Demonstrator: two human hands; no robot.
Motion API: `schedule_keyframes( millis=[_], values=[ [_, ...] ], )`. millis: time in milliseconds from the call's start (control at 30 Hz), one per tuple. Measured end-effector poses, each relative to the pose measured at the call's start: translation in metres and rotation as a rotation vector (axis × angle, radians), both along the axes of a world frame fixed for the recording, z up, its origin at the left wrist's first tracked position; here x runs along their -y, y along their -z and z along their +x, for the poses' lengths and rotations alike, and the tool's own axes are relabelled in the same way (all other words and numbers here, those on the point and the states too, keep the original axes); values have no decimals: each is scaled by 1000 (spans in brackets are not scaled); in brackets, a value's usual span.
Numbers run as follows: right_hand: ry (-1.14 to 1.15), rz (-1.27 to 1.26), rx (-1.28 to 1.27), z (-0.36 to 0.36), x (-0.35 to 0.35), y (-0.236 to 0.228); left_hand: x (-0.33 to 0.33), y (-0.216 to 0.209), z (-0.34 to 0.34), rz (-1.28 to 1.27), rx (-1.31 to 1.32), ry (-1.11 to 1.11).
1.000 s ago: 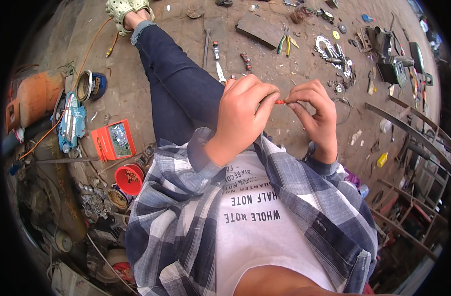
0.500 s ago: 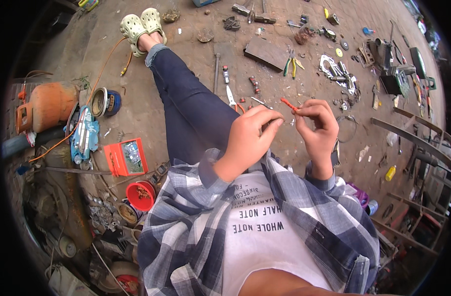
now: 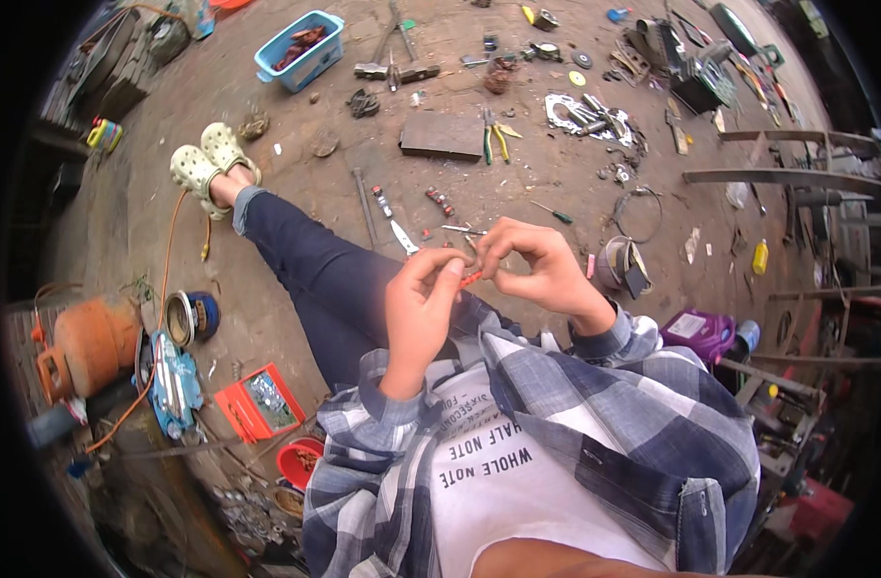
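Note:
My left hand (image 3: 422,313) and my right hand (image 3: 539,270) meet above my thigh, fingertips almost touching. Between them is a slim red piece (image 3: 471,279), gripped in the pinched fingers of my right hand. My left thumb and forefinger are closed near its end; whether they hold anything is hidden. Beyond my left hand lie scissors (image 3: 403,238) with pale blades, their handles mostly covered. A thin metal tool (image 3: 463,230) rests on the ground just past my fingers. A short dark-red tool (image 3: 440,201) lies farther off.
Pliers (image 3: 496,137) lie beside a dark metal block (image 3: 442,136). A green-handled screwdriver (image 3: 553,211) is to the right. At left are an orange gas cylinder (image 3: 93,332), an open red case (image 3: 260,403) and a red bucket (image 3: 300,462). A blue basket (image 3: 302,52) stands far ahead.
My hands have come together, bringing the red piece from the right toward my left fingertips. The view has turned rightward and shows more ground ahead.

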State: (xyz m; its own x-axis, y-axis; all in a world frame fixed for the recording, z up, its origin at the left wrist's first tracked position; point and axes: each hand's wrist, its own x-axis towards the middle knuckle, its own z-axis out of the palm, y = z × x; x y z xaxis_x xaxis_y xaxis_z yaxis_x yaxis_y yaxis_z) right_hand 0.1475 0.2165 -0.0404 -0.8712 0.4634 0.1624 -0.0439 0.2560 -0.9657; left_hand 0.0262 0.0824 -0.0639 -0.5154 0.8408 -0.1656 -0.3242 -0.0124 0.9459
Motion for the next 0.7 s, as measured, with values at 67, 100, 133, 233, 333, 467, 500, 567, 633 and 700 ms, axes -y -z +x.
schedule_keyframes(
  millis=[67, 100, 133, 233, 333, 467, 500, 567, 633, 700],
  values=[
    [24, 18, -13, 2, 0, -1, -4, -5, 0, -6, 79, -3],
    [44, 12, -18, 3, 2, 2, -2, -4, 1, -6, 101, -15],
    [61, 5, -22, 4, 3, 4, -2, -3, 1, -7, 123, -30],
    [123, -130, -34, 1, 5, 8, -4, 0, -1, 17, 159, -48],
    [89, -82, 9, 1, 5, 3, -3, -1, -1, 25, 149, -71],
    [-41, -272, 78, 6, 2, -1, 2, -2, -7, 17, 275, -15],
    [-60, -444, 63, 8, 0, -2, 2, 1, -10, 44, 367, 21],
    [-82, -706, -14, 7, -2, 2, 2, 0, -12, 40, 434, 106],
    [84, -669, -56, 1, 2, 8, -3, 5, -6, 25, 429, 148],
    [289, -362, -46, -9, 8, 5, -6, 4, 2, -34, 262, 96]
  ],
)
